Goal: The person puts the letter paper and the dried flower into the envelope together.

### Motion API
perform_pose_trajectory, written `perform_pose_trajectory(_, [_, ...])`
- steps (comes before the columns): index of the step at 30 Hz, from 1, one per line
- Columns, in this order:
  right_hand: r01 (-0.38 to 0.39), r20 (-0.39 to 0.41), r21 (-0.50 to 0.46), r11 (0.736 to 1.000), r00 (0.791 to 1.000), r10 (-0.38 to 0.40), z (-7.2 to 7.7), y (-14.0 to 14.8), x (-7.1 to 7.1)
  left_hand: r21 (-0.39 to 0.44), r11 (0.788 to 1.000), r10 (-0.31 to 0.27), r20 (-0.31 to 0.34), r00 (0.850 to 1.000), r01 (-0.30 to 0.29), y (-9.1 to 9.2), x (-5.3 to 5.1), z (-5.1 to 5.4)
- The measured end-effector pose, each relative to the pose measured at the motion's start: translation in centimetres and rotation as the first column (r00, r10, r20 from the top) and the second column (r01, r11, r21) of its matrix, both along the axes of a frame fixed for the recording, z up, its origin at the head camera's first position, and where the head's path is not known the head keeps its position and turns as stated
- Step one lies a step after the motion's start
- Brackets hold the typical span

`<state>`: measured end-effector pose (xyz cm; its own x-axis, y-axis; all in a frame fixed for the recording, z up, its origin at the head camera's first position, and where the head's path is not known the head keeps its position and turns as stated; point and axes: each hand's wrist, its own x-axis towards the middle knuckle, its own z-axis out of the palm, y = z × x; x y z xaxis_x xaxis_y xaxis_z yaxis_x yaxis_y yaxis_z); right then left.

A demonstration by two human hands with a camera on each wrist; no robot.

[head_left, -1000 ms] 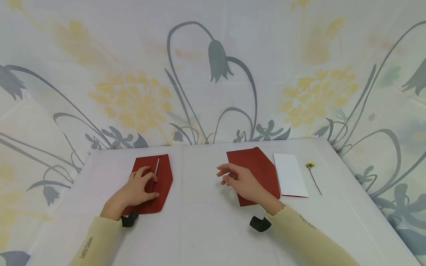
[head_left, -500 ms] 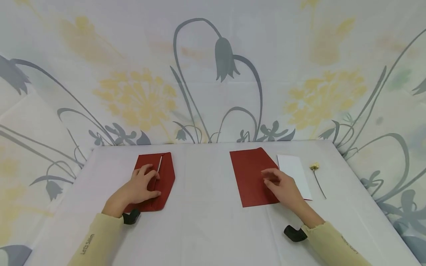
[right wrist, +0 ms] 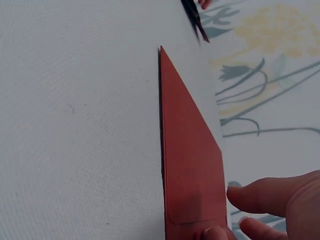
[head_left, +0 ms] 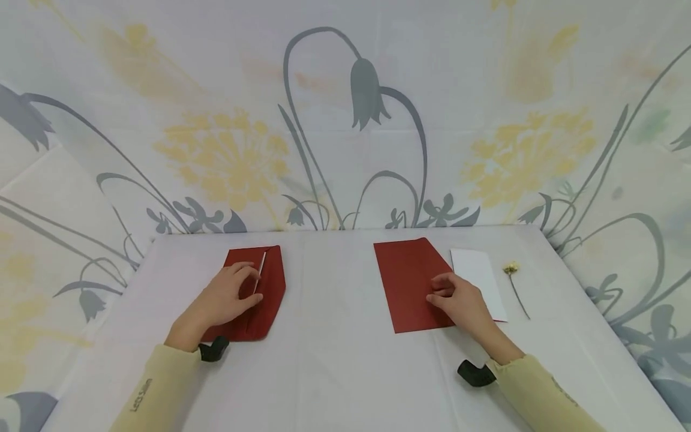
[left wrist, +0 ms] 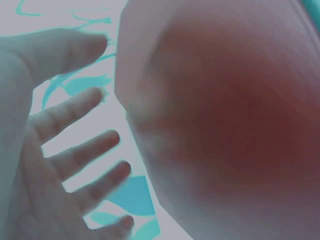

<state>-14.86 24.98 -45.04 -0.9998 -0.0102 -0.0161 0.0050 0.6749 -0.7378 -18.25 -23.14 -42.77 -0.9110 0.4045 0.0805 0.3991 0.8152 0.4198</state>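
Observation:
My left hand (head_left: 224, 297) is over a red envelope (head_left: 272, 270) on the left of the table; a thin white edge of a card (head_left: 262, 264) shows at its opening. In the left wrist view the left fingers (left wrist: 85, 155) are spread and fairly straight, with a blurred red surface beside them. My right hand (head_left: 464, 303) hovers over or lightly touches the right side of a second red envelope (head_left: 405, 282). From the right wrist view, the thumb (right wrist: 260, 195) stands apart from the envelope, and one fingertip (right wrist: 215, 233) overlaps its near end.
A white folded card (head_left: 477, 270) with a red lower edge lies right of the second envelope, partly behind my right hand. Beyond it lies a yellow flower on a thin stem (head_left: 513, 277). A flower-printed cloth (head_left: 345, 120) rises behind the white table (head_left: 335, 372).
My right hand has moved right, from the left part of the second envelope to its right side. The left hand's fingers and thumb have shifted slightly on the left envelope.

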Motion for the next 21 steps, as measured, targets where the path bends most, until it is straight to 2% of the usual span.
perform_pose_trajectory(4, [0.014, 0.052, -0.025, 1.0, 0.999, -0.013, 0.2, 0.0, 0.0, 0.098, 0.995, -0.006, -0.054, 0.999, 0.012, 0.8, -0.4, 0.6])
perform_pose_trajectory(8, [0.022, 0.078, -0.063, 0.998, 0.997, -0.017, 0.2, 0.2, 0.0, 0.207, 0.978, 0.012, -0.081, 0.997, 0.005, 2.2, -0.7, 1.1])
perform_pose_trajectory(13, [0.029, 0.104, -0.114, 0.993, 0.994, -0.017, 0.1, 0.3, 0.2, 0.322, 0.947, 0.011, -0.066, 0.998, 0.011, 4.5, -1.1, 1.1])
perform_pose_trajectory(18, [0.055, 0.149, -0.194, 0.979, 0.988, -0.026, 0.4, 0.2, 0.4, 0.353, 0.934, -0.066, -0.006, 0.998, 0.064, 7.0, -1.2, 0.2])
perform_pose_trajectory(21, [0.087, 0.158, -0.192, 0.977, 0.986, -0.057, 0.8, 0.3, 0.4, 0.363, 0.925, -0.129, 0.027, 0.991, 0.111, 9.1, -1.3, -0.2])
